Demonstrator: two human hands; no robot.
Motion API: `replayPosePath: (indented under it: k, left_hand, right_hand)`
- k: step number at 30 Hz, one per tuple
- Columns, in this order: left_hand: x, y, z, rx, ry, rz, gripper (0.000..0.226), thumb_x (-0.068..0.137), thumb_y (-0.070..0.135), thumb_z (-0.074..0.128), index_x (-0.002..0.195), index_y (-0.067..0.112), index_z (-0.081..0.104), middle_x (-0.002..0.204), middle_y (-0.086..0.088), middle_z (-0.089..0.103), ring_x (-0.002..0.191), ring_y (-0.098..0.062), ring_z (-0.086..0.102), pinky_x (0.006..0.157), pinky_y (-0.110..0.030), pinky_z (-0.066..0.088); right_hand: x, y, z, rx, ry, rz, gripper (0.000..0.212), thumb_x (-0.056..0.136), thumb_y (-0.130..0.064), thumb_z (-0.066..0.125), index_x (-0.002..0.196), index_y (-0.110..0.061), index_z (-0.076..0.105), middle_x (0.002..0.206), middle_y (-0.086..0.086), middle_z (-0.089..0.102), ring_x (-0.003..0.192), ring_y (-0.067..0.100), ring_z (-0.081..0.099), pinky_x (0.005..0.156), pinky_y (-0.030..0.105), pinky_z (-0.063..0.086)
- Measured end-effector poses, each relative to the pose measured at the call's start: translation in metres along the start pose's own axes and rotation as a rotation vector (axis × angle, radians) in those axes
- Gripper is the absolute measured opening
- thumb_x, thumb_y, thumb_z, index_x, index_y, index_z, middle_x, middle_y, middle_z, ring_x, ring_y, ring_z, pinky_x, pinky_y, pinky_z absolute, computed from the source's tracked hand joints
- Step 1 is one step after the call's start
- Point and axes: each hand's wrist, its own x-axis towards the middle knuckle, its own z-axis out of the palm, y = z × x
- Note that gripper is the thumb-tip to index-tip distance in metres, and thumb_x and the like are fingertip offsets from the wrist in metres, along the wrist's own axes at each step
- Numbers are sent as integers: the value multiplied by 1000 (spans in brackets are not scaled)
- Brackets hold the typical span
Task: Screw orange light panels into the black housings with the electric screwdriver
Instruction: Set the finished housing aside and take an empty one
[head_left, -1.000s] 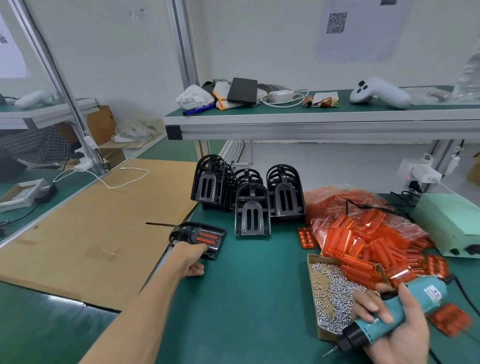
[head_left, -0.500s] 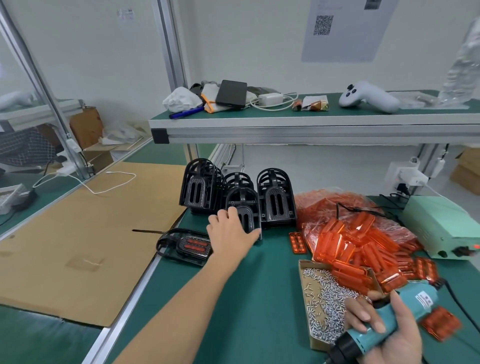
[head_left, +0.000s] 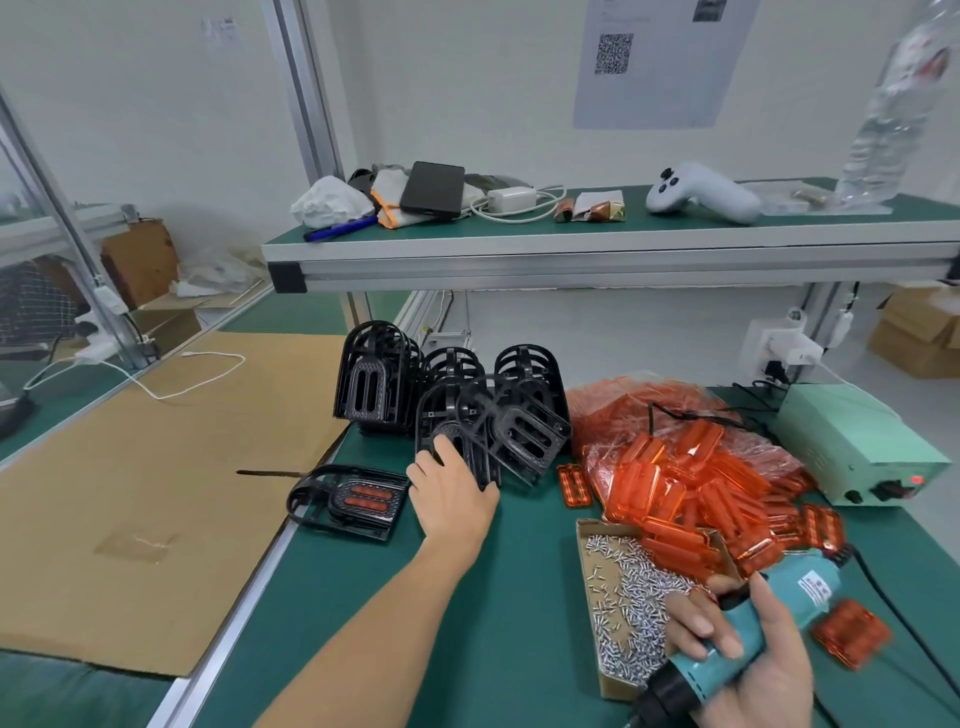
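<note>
My left hand (head_left: 453, 499) grips a tilted black housing (head_left: 511, 431) among those standing on the green tabletop (head_left: 467, 613), while my right hand (head_left: 748, 670) clasps the teal electric screwdriver (head_left: 810, 597) beside the orange light panels (head_left: 691, 483)

One finished housing (head_left: 349, 498), one screwdriver (head_left: 748, 642), one screw box (head_left: 621, 597), two hands (head_left: 453, 498).

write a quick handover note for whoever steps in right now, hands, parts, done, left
Left hand: grips an empty black housing at the front of the upright stack, one beside it tilting.
Right hand: holds the screwdriver over the screw box, bit down.
Parts: orange panels piled right of the stack; more empty housings behind.
Done: one finished housing with orange panels lies flat at the table's left edge.
Left: pull this housing free, fit a panel, screw it, then repeat for the others.
</note>
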Motion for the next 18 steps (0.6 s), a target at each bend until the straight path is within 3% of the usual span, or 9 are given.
replayPosePath:
  k: [6, 14, 16, 18]
  left_hand:
    - [-9, -26, -11, 45, -31, 36, 75, 75, 45, 77, 127, 16, 31, 126, -12, 44, 113, -31, 42, 90, -39, 48]
    - [-33, -56, -51, 49, 79, 57, 77, 72, 49, 74, 132, 13, 42, 128, -15, 49, 113, -34, 43, 92, -41, 45]
    - [-45, -66, -63, -25, 114, 36, 79, 73, 46, 77, 135, 10, 43, 131, -17, 50, 114, -36, 43, 95, -44, 44]
    - [-59, -74, -76, -192, 116, -14, 77, 75, 44, 77, 137, 13, 43, 132, -12, 50, 118, -34, 40, 100, -45, 41]
  right_hand:
    - [-1, 1, -1, 15, 28, 2, 30, 82, -43, 64, 69, -15, 65, 43, -8, 33, 50, 8, 42, 39, 18, 36]
    - [-5, -1, -2, 1, -27, 13, 33, 65, -42, 83, 73, -15, 65, 45, -8, 33, 52, 8, 43, 41, 18, 37]
    - [-7, -1, -2, -4, -41, 16, 37, 60, -41, 88, 75, -15, 65, 46, -8, 34, 53, 8, 44, 42, 19, 39]
    - [-7, -1, -4, -7, -44, 17, 33, 67, -41, 84, 76, -15, 65, 46, -8, 34, 54, 9, 43, 42, 19, 39]
